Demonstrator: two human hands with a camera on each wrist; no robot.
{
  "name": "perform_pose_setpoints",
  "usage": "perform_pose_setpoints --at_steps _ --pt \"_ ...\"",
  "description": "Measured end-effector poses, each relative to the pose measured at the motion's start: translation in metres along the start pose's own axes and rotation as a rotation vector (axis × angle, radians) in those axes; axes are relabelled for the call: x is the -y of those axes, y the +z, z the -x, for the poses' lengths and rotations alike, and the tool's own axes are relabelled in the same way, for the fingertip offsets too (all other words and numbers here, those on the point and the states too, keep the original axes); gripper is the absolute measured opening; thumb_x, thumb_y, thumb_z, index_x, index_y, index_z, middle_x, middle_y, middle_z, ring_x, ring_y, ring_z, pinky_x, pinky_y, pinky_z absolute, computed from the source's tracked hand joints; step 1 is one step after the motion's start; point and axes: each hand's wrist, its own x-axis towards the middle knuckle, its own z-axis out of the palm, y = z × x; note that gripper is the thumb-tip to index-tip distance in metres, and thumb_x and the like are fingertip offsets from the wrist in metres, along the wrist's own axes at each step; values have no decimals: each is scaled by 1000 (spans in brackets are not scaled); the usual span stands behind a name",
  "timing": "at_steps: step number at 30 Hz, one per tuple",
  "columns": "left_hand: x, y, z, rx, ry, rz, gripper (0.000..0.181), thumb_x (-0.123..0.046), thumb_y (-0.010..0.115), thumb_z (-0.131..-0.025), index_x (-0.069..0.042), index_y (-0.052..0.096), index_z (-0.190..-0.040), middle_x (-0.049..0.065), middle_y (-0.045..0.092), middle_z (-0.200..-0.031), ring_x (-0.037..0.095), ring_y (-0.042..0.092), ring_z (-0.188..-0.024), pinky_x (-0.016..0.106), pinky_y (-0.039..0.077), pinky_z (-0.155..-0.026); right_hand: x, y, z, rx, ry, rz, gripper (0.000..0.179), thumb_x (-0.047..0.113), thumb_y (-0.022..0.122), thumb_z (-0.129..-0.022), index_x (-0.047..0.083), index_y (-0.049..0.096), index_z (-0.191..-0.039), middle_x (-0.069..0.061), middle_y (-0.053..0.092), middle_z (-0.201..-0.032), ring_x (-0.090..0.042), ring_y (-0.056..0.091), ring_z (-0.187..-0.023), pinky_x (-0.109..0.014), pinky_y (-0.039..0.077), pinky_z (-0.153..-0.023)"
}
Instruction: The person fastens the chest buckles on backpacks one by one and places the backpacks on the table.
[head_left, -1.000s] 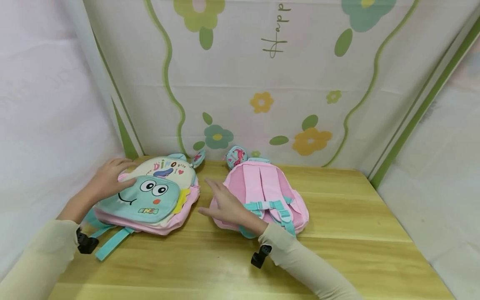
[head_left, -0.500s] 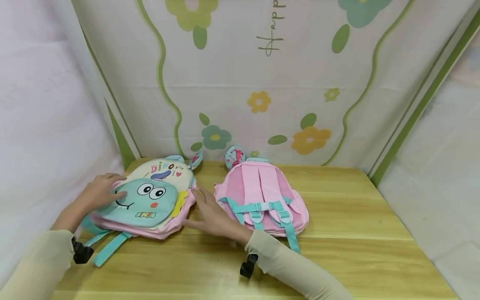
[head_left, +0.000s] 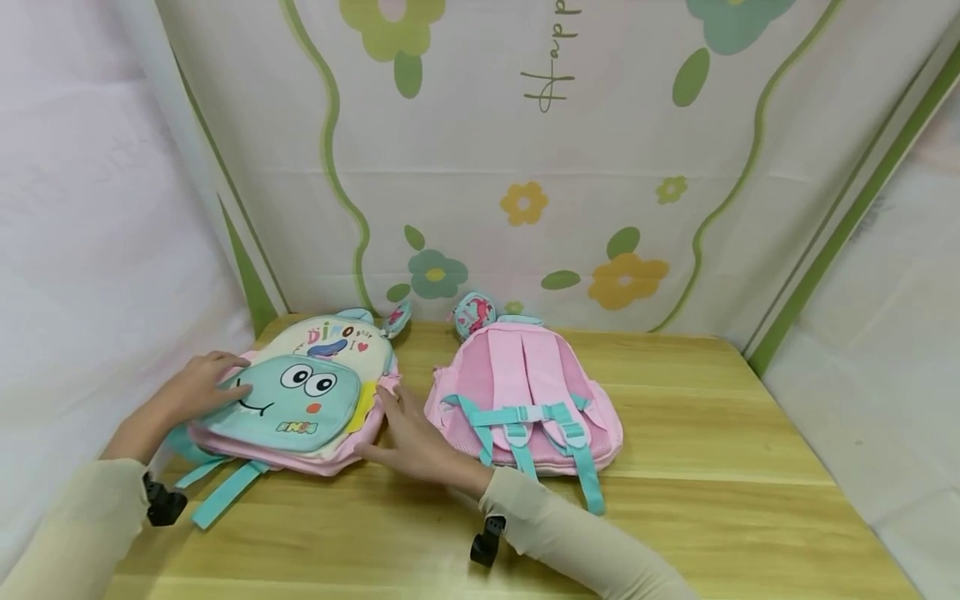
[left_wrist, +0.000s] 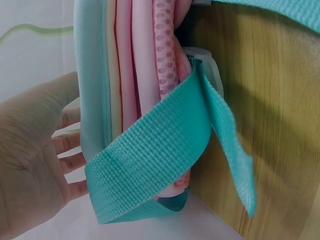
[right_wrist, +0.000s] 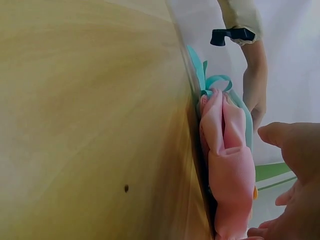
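Between left hand (head_left: 197, 390) and right hand (head_left: 414, 440), fingers apart, the DINO backpack (head_left: 300, 404) lies lengthwise, top toward the backdrop (head_left: 465, 133).

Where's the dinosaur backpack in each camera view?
Head: dinosaur backpack, left of centre, between the left hand and right hand.
Left wrist: edge-on, upper left of centre.
Right wrist: edge-on, lower right of centre.
Shared landmark: the wooden table, beneath it in head, at right in left wrist, at left in right wrist.

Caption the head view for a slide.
Two sleeved arms flank a cartoon-faced backpack lying front up on a wooden table, beside a pink backpack lying straps up.
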Motion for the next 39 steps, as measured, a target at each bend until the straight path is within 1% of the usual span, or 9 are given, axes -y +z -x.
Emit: perform_pose_setpoints --at_steps 3,8,14,20,22,27,30,35,39 --pt "2 1 0 11 -10 0 57 -29 69 -97 13 56 -133 47 44 -137 64 40 -124 77 34 -102 1 4 1 2 22 -11 93 59 65 -94 20 18 -164 -15 23 -167 -25 33 -151 -45 39 -118" --pt "4 -1 1 13 2 -5 57 -29 70 -96 14 57 -131 47 47 -134 65 43 -122 76 36 -101 3 8 2 -1 43 -10 91 58 65 -94 19 21 -163 -14 31 -163 -21 39 -146 -42 42 -117" --pt "6 -4 1 23 -17 -19 56 -28 69 -96 14 57 -131 47 45 -135 65 41 -122 76 36 -101 4 12 1 -26 37 -13 91 55 68 -93 16 23 -162 -14 28 -164 -20 36 -149 -39 40 -118" --pt "4 -5 0 45 -32 -6 57 -29 69 -96 15 57 -130 49 44 -135 65 42 -123 76 36 -102 3 14 0 -4 42 -17 93 55 66 -94 14 19 -164 -15 28 -166 -22 31 -152 -40 36 -121" --pt "4 -4 -1 47 -31 1 57 -29 69 -96 15 57 -130 48 45 -135 65 42 -123 75 36 -102 2 14 -1 1 45 -18 93 55 66 -95 14 19 -164 -14 30 -165 -21 32 -152 -39 36 -121" --pt "6 -3 -2 54 -37 11 61 -34 71 -94 13 58 -130 47 45 -135 64 42 -124 75 36 -102 -1 15 -2 -11 47 -64 92 51 68 -95 12 20 -163 -13 34 -162 -22 36 -150 -39 37 -121" --pt "8 -2 -1 62 -42 21 61 -35 73 -92 13 59 -128 47 46 -135 64 43 -123 75 37 -101 -4 17 -3 -14 43 -114 90 47 69 -95 10 22 -162 -14 36 -161 -22 37 -149 -39 36 -121" --pt "10 -1 1 77 -54 48 62 -37 75 -91 12 61 -127 47 46 -134 62 47 -120 74 40 -98 -5 19 -5 -35 40 -269 80 39 69 -96 10 31 -159 -9 40 -160 -18 37 -149 -38 34 -122" --pt "10 -1 1 80 -50 53 62 -38 76 -89 11 63 -126 46 48 -133 58 52 -114 70 46 -93 -1 16 -4 -72 63 -433 75 33 69 -96 11 33 -158 -5 44 -157 -13 46 -140 -33 42 -116"
